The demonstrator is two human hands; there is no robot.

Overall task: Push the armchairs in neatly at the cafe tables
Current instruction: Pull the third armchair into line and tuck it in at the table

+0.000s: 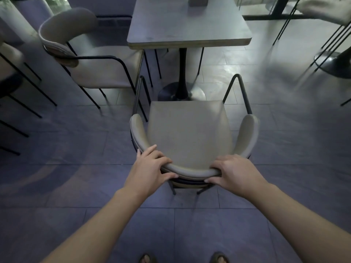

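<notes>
A beige padded armchair (190, 130) with a black metal frame stands right in front of me, facing a square grey cafe table (188, 25) on a black pedestal. The chair's front edge sits short of the table edge, above the round base. My left hand (150, 168) grips the left part of the curved backrest. My right hand (233, 173) grips the right part of the same backrest. A second beige armchair (91, 59) stands at the table's left side, its seat partly under the tabletop.
More chairs with thin black legs stand at the far left (11, 59) and top right (322, 8). Another pedestal base (332, 61) is at the right edge. The floor is grey tile; my sandalled feet (182, 259) show at the bottom.
</notes>
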